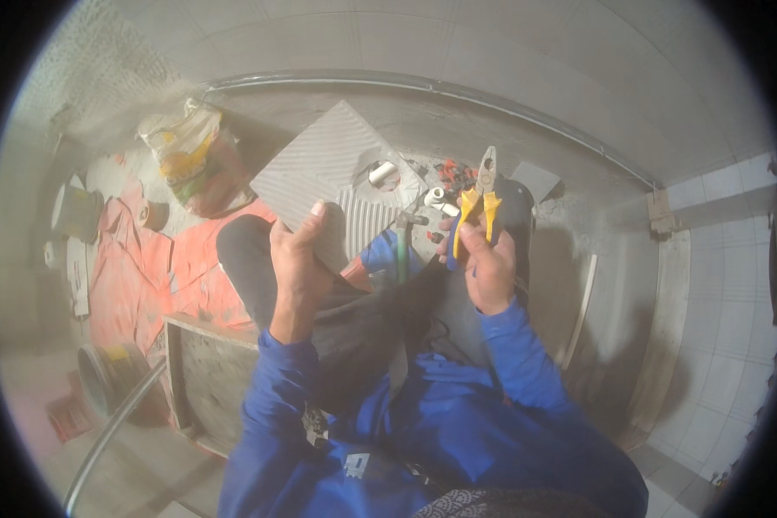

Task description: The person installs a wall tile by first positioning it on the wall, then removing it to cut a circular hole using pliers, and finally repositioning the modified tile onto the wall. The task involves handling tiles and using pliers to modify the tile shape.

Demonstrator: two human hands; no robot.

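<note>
My left hand [297, 263] grips the lower left edge of a grey tile [306, 177], its thumb lying on the ribbed back. A round hole cut near the tile's right corner has a white piece of pipe [383, 172] showing in it. My right hand [490, 268] is closed around the yellow-and-blue handles of combination pliers [487, 173]. The pliers' jaws point up and away from me, to the right of the tile. Just left of the pliers is a white pipe fitting [441, 202]. A hammer with a green handle [402, 250] stands below the tile, between my knees.
Red clips [457, 173] lie in a heap beyond the pliers. At the left are a printed sack [186, 155], orange sheeting [129, 259] and buckets [76, 211]. A wooden box [207, 325] stands beside my left leg. Tiled wall [725, 319] rises on the right.
</note>
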